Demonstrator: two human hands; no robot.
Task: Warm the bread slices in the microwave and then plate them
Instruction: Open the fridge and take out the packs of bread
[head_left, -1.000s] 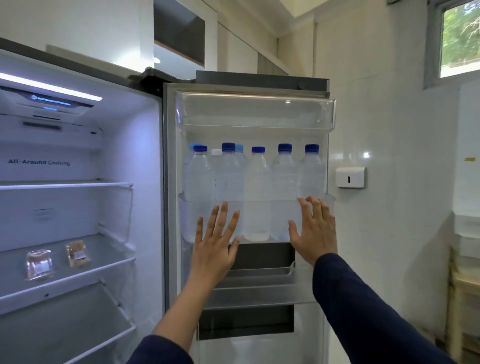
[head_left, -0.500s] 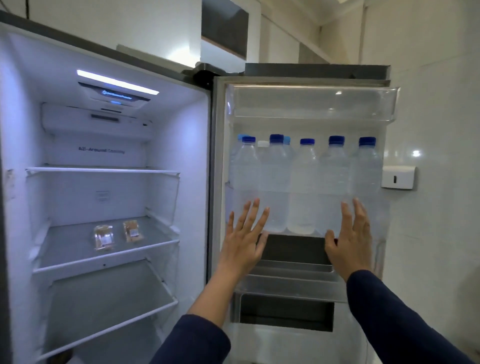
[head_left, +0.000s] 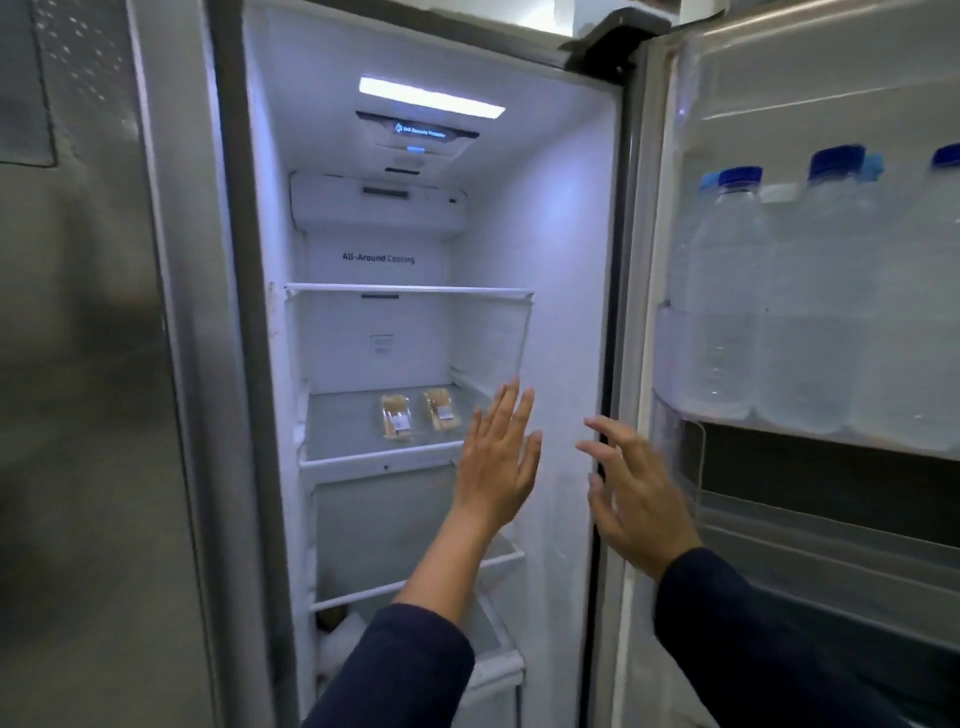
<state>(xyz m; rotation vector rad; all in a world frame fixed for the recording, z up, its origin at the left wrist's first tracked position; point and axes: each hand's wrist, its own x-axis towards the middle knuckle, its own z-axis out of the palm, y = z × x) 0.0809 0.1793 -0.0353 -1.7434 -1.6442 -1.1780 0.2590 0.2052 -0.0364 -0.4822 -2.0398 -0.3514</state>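
Note:
Two clear packets of bread slices lie side by side on the middle glass shelf (head_left: 353, 457) of the open fridge: the left packet (head_left: 396, 417) and the right packet (head_left: 442, 410). My left hand (head_left: 497, 457) is raised in front of the shelf's right end, fingers spread, holding nothing, a short way right of the packets. My right hand (head_left: 636, 499) hovers near the fridge's right wall and door hinge edge, fingers apart and empty. Both sleeves are dark blue.
The fridge door (head_left: 810, 364) stands open on the right, its rack holding several water bottles (head_left: 727, 291) with blue caps. A closed steel door (head_left: 88, 364) fills the left. The top shelf (head_left: 410, 289) and the lower shelf (head_left: 415, 582) are bare.
My view has swung left from the door rack to the fridge interior. Both hands moved left with it, from in front of the bottles to in front of the middle shelf.

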